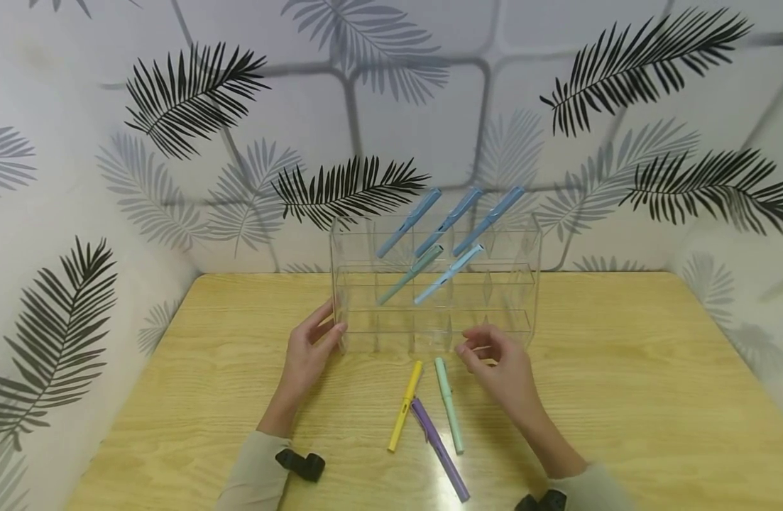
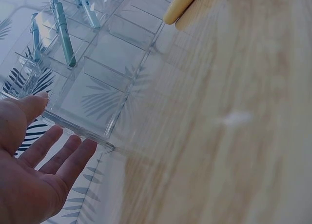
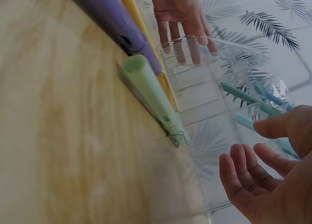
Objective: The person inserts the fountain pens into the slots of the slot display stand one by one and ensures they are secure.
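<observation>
A clear pen rack (image 1: 394, 321) with tiered compartments stands upright at the back of the table. My left hand (image 1: 308, 351) holds its left side edge, thumb in front and fingers along the side, as the left wrist view shows. My right hand (image 1: 502, 365) hovers before the rack's lower right part, fingers loosely bent and holding nothing. Three blue pens, one a middle blue pen (image 1: 447, 223), lean in the top tier. A dark green pen (image 1: 409, 275) and a light blue pen (image 1: 449, 275) lean in the tier below.
On the table (image 1: 621, 369) in front of the rack lie a yellow pen (image 1: 405, 406), a purple pen (image 1: 439, 449) and a light green pen (image 1: 449, 405). The purple pen's upper end is beside the yellow one. A leaf-patterned wall (image 1: 417, 121) rises behind the rack.
</observation>
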`<state>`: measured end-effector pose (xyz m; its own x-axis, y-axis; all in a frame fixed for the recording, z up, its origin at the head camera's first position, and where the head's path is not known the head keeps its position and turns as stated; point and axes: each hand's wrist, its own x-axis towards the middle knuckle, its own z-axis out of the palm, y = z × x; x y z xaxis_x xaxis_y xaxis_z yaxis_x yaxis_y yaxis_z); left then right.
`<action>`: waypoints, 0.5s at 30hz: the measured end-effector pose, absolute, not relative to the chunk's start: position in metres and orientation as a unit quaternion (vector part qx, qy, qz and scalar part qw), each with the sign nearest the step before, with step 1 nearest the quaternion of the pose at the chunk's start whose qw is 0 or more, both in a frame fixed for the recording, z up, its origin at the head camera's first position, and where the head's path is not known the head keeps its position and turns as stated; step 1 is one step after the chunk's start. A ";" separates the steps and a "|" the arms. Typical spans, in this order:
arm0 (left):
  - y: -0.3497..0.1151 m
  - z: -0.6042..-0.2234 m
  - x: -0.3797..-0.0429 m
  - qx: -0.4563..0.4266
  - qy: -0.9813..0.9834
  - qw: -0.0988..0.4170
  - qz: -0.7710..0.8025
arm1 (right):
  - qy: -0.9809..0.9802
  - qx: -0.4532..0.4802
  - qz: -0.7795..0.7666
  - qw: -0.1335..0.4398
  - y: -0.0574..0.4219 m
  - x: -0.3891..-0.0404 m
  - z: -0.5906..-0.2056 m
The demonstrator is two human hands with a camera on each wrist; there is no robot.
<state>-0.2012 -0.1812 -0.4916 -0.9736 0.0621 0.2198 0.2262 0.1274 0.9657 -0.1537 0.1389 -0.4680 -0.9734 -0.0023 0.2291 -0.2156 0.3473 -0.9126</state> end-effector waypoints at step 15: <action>-0.181 -0.490 -0.200 -0.087 -0.750 0.059 -0.653 | -0.851 0.057 0.521 -0.018 0.125 -0.150 -0.488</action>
